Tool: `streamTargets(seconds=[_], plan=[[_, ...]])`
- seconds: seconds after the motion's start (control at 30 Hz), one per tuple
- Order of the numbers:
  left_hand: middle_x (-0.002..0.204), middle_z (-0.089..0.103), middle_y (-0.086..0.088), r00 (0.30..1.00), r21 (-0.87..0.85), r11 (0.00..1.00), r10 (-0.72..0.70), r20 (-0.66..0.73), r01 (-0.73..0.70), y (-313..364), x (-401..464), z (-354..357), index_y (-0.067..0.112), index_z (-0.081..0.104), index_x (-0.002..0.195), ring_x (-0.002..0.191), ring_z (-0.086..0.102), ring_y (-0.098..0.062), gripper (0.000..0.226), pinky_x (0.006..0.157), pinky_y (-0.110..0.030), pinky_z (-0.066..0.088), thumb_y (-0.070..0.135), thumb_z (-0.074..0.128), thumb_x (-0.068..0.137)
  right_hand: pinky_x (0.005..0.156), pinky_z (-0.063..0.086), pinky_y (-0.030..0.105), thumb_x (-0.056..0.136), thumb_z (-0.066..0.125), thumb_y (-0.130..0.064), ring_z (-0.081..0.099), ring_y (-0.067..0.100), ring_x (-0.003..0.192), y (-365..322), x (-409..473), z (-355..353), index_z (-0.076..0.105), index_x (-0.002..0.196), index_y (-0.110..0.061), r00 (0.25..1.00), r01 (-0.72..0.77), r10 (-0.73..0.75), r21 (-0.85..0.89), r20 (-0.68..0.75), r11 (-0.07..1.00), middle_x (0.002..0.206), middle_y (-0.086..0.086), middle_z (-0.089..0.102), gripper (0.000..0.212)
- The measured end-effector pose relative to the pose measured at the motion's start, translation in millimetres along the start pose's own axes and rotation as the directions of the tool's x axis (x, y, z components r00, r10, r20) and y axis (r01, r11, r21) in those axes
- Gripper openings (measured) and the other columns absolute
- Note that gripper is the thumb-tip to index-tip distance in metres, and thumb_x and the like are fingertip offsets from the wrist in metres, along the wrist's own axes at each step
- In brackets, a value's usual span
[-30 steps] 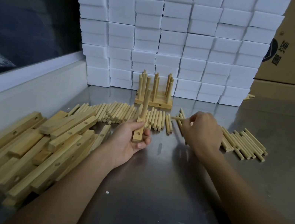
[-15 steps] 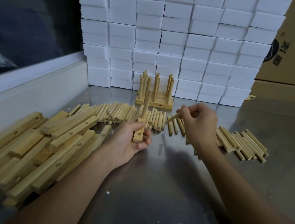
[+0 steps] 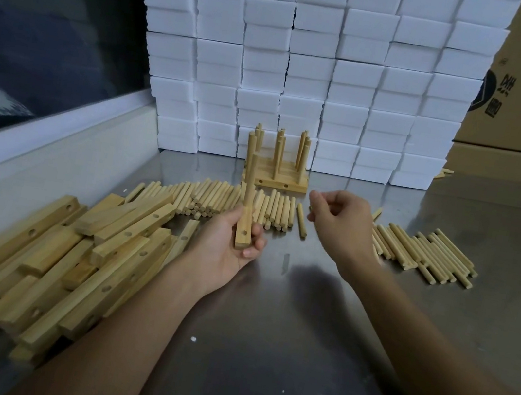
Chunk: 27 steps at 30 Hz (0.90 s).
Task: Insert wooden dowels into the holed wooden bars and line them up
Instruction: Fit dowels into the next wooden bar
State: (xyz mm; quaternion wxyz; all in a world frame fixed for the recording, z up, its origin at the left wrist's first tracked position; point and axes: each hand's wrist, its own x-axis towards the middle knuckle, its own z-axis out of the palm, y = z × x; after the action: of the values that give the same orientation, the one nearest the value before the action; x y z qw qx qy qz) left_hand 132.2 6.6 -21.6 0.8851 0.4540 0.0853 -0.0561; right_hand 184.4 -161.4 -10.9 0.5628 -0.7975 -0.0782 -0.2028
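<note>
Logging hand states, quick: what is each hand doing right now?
Left hand: grips a bar with one dowel standing in it.
Right hand: fingers curled; whether they pinch a dowel cannot be told.

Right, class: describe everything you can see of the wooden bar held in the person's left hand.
The wooden bar is a short, pale block with square edges that looks like light wood. One round hole shows in its facing side, near the lower end. A dowel stands upright from it, already inserted. The left hand grips the bar above the steel table, fingers curled round it. Nothing else touches it.
</note>
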Motion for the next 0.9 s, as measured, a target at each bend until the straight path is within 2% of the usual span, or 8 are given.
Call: streamTargets(seconds=[0.07,0.2,0.37,0.57,0.67,0.73,0.83,0.9], plan=[[0.067,0.049,-0.006,1.000,-0.027,1.000,-0.001,-0.017,0.001,0.2,-0.6,1.5,0.009,0.047,0.108,0.053,0.049,-0.017,0.023,0.045,-0.022,0.032,0.027,0.032,0.108,0.048,0.044,0.007,0.096,0.063,-0.024,0.065,-0.004,0.063,-1.6,-2.1,1.2,0.065,0.079,-0.026,1.000,-0.007,0.007,0.009,0.019,1.000,0.065,-0.009,0.068,0.017],[0.069,0.049,-0.007,0.999,-0.083,0.997,-0.007,-0.048,0.003,1.3,-1.5,3.9,0.007,0.050,0.100,0.058,0.046,-0.018,0.023,0.058,-0.027,0.033,0.022,0.035,0.107,0.047,0.048,0.012,0.096,0.062,-0.020,0.067,0.002,0.061,-7.9,-6.3,1.9,0.063,0.086,-0.031,0.996,-0.035,0.032,0.039,0.084,0.999,0.067,-0.010,0.072,0.015],[0.069,0.049,-0.008,0.999,-0.131,0.991,-0.010,-0.052,0.003,1.9,-3.4,4.1,0.005,0.053,0.094,0.059,0.045,-0.018,0.021,0.060,-0.027,0.036,0.017,0.038,0.103,0.052,0.048,0.017,0.094,0.067,-0.023,0.063,0.007,0.058,-16.7,-9.7,1.8,0.068,0.092,-0.021,0.976,-0.106,0.073,0.156,0.204,0.982,0.078,0.001,0.074,0.003],[0.068,0.049,-0.006,0.999,-0.151,0.989,-0.012,-0.043,0.006,2.3,-3.2,2.8,0.006,0.052,0.092,0.054,0.044,-0.017,0.020,0.057,-0.027,0.035,0.016,0.037,0.101,0.076,0.051,0.029,0.085,0.076,-0.021,0.066,0.013,0.098,-24.7,-11.0,4.0,0.061,0.125,-0.018,0.845,-0.394,0.227,0.277,0.484,0.876,0.109,0.002,0.071,0.043],[0.067,0.049,-0.006,0.999,-0.142,0.990,-0.011,-0.049,0.004,1.7,-2.9,4.2,0.006,0.053,0.091,0.054,0.043,-0.016,0.021,0.057,-0.026,0.034,0.016,0.037,0.101,0.078,0.054,0.030,0.087,0.074,-0.016,0.066,0.014,0.094,-25.9,-14.4,7.5,0.062,0.124,-0.015,0.821,-0.415,0.207,0.307,0.533,0.857,0.103,0.002,0.072,0.039],[0.068,0.048,-0.007,0.999,-0.140,0.990,-0.012,-0.050,0.005,1.8,-2.6,5.1,0.006,0.053,0.091,0.055,0.043,-0.016,0.021,0.057,-0.026,0.034,0.016,0.037,0.102,0.073,0.053,0.027,0.093,0.068,-0.017,0.064,0.014,0.085,-26.7,-16.6,10.6,0.065,0.122,-0.011,0.865,-0.344,0.191,0.271,0.464,0.899,0.100,0.006,0.072,0.030],[0.068,0.047,-0.007,0.999,-0.146,0.989,-0.015,-0.049,0.008,2.0,-2.6,5.8,0.006,0.052,0.090,0.055,0.042,-0.016,0.022,0.057,-0.026,0.033,0.016,0.036,0.102,0.068,0.050,0.026,0.098,0.061,-0.015,0.060,0.012,0.071,-25.2,-18.1,12.7,0.071,0.108,-0.006,0.893,-0.286,0.133,0.312,0.431,0.906,0.083,0.004,0.070,0.017],[0.069,0.047,-0.007,0.999,-0.143,0.990,-0.012,-0.044,0.006,1.6,-3.2,5.6,0.006,0.053,0.091,0.056,0.042,-0.016,0.023,0.057,-0.025,0.033,0.016,0.036,0.102,0.065,0.048,0.026,0.099,0.061,-0.021,0.060,0.010,0.066,-24.7,-19.5,13.5,0.073,0.098,-0.004,0.884,-0.271,0.114,0.299,0.453,0.915,0.077,0.002,0.070,0.021]])
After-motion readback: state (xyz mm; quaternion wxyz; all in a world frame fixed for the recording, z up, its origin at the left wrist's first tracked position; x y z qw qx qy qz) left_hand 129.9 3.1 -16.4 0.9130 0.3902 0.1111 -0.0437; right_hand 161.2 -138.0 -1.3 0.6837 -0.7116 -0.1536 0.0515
